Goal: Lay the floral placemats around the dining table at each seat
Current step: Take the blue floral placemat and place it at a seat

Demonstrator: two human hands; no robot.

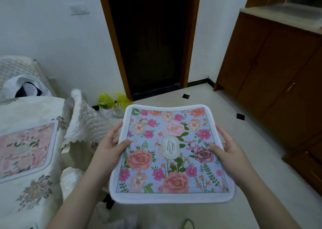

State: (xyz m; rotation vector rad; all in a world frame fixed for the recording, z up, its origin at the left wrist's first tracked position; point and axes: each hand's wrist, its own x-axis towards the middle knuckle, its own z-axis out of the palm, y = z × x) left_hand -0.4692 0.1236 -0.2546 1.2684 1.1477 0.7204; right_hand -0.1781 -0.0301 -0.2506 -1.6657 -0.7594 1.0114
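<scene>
The dining table, draped in a cream flowered cloth, fills the left side; one floral placemat already lies flat on it near the edge facing the person, presumably marking a seat. A chair with a quilted cover stands at the table's right edge, so the next seat is probably there or further round. Off the table, over the tiled floor, a second floral placemat is held level and printed side up, which keeps it ready to set down flat. The left hand pinches its left edge, thumb on top and fingers beneath. The right hand grips the right edge likewise.
</scene>
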